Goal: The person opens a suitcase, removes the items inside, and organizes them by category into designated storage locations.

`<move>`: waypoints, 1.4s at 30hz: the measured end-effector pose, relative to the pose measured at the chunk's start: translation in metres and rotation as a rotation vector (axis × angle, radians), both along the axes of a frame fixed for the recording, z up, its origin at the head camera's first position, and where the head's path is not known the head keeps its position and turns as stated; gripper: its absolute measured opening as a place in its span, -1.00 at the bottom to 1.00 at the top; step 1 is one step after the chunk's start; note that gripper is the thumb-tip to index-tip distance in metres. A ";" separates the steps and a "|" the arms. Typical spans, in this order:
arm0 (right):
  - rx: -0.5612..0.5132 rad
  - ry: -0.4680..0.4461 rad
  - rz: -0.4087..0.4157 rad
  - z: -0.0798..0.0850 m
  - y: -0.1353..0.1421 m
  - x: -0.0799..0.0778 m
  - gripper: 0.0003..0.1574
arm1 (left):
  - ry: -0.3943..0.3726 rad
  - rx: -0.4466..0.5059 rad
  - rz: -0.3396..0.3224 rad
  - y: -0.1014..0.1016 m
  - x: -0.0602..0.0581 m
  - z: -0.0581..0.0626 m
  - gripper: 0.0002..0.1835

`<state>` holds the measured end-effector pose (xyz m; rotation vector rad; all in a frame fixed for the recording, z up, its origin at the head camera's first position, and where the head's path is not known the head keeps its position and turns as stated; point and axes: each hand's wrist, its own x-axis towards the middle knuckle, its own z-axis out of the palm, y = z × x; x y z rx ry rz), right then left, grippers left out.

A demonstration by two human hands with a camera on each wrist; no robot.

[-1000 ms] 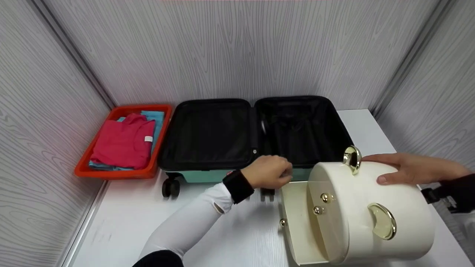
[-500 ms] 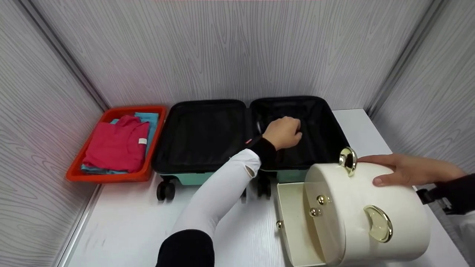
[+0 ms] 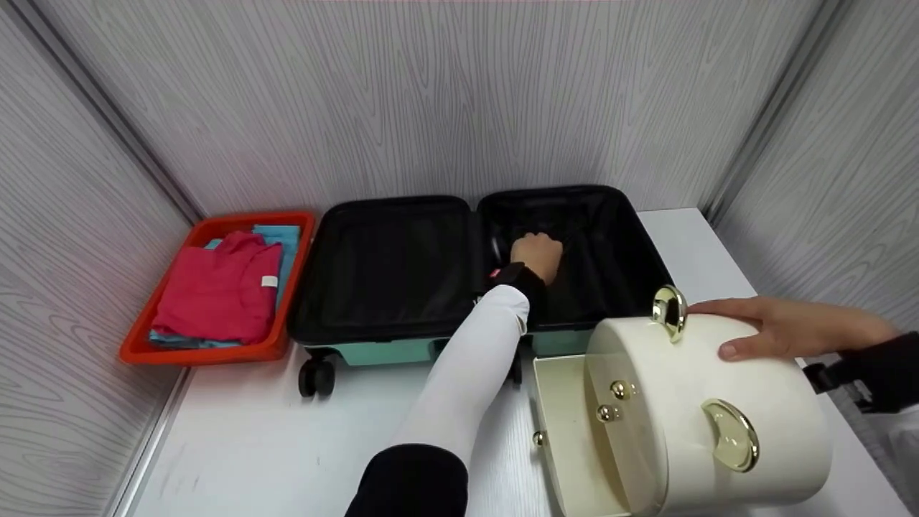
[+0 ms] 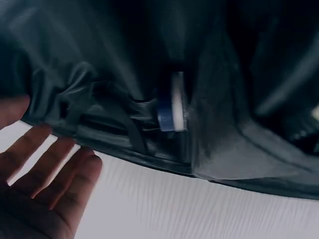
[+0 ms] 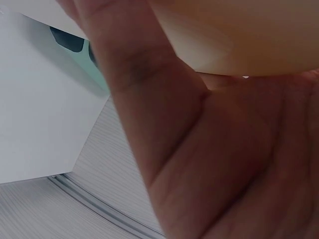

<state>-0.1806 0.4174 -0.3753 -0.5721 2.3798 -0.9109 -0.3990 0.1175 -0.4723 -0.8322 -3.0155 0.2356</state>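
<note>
My left hand (image 3: 537, 255) reaches into the right half of an open suitcase (image 3: 380, 269) with black lining and a mint-green shell. In the left wrist view its fingers (image 4: 75, 186) are spread and loosely bent, holding nothing. A small round blue-and-white object (image 4: 172, 104) lies against the dark lining, apart from those fingers; its kind is unclear. On top of a cream, round-sided storage box (image 3: 775, 424) with gold handles rests my right hand (image 3: 797, 330), fingers extended. One drawer (image 3: 574, 431) of the box is pulled out. The cream surface also fills the top of the right wrist view.
An orange basket (image 3: 291, 316) at the left holds a folded pink garment (image 3: 219, 291) on top of light-blue cloth (image 3: 287, 248). Suitcase wheels (image 3: 316, 377) stick out toward the front of the white tabletop (image 3: 301, 445). Grey wood-grain panels (image 3: 402, 100) enclose the back and sides.
The left hand has moved from beside the pulled-out drawer, up and forward into the suitcase's right half. The right hand stays on the box. The head view has shifted slightly.
</note>
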 end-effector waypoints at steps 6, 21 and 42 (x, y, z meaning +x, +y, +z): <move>0.041 0.061 -0.007 0.001 -0.004 0.006 -0.18 | -0.149 -0.181 0.114 0.005 -0.013 -0.014 -0.50; 0.087 0.085 -0.011 0.003 -0.014 0.013 -0.14 | -0.264 -0.093 0.455 0.000 -0.056 -0.054 -0.33; 0.115 0.133 -0.012 0.005 -0.016 0.027 -0.15 | -0.278 -0.283 0.443 -0.019 -0.039 -0.049 -0.29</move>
